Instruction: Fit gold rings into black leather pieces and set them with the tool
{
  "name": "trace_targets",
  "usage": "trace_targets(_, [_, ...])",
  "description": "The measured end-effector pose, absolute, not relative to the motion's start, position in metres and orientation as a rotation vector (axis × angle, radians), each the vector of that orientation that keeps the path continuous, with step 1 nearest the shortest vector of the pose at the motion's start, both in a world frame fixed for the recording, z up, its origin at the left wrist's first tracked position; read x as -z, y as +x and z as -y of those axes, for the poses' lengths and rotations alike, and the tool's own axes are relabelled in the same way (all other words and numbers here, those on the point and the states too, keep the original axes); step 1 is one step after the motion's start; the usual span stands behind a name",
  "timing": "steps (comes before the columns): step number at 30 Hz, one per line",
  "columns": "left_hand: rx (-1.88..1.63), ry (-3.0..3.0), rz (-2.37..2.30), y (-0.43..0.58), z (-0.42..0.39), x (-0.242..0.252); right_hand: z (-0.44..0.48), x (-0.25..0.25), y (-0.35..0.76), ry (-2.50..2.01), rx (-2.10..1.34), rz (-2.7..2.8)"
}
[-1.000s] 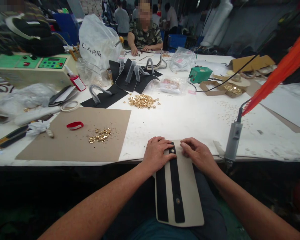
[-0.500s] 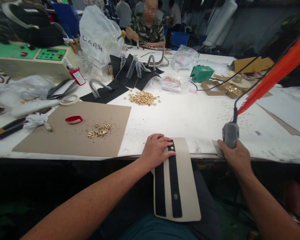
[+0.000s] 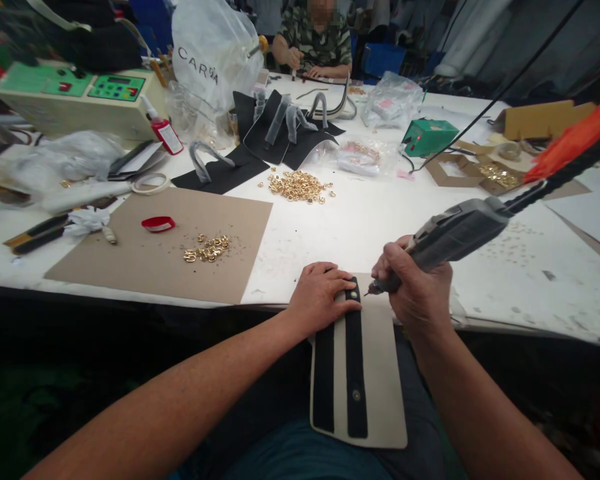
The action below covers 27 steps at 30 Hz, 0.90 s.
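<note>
A beige leather panel (image 3: 380, 373) with two black straps (image 3: 356, 373) hangs over the table's front edge onto my lap. My left hand (image 3: 320, 297) lies flat on its upper end, fingers spread over the straps beside a metal stud (image 3: 355, 294). My right hand (image 3: 415, 283) is wrapped round a grey corded power tool (image 3: 455, 230), held like a pen. The tool's tip (image 3: 369, 291) sits just right of the stud, close to my left fingertips.
A brown cardboard sheet (image 3: 130, 260) holds gold rings (image 3: 207, 248) and a red tape roll (image 3: 158, 223). More gold rings (image 3: 300, 186), black leather pieces (image 3: 275, 137), plastic bags, a green-panelled machine (image 3: 80, 100) and a green box (image 3: 427, 135) lie farther back. A person in camouflage works at the far side.
My right hand left the panel, took the grey tool from the table's right edge, and brought its tip to the stud. My left hand stayed on the panel.
</note>
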<state>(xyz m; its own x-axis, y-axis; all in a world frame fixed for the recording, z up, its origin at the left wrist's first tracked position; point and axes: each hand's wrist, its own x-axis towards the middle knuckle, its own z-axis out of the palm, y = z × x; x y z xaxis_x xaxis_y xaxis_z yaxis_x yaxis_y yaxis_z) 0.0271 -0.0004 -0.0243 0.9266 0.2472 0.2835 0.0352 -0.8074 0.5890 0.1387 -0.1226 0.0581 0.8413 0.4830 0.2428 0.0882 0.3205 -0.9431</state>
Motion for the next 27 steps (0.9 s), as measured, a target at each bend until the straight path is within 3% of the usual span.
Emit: trace_targets(27, [-0.441,2.487,-0.186,0.026,0.0,0.021,0.115,-0.029,0.139,-1.425,-0.278,0.781])
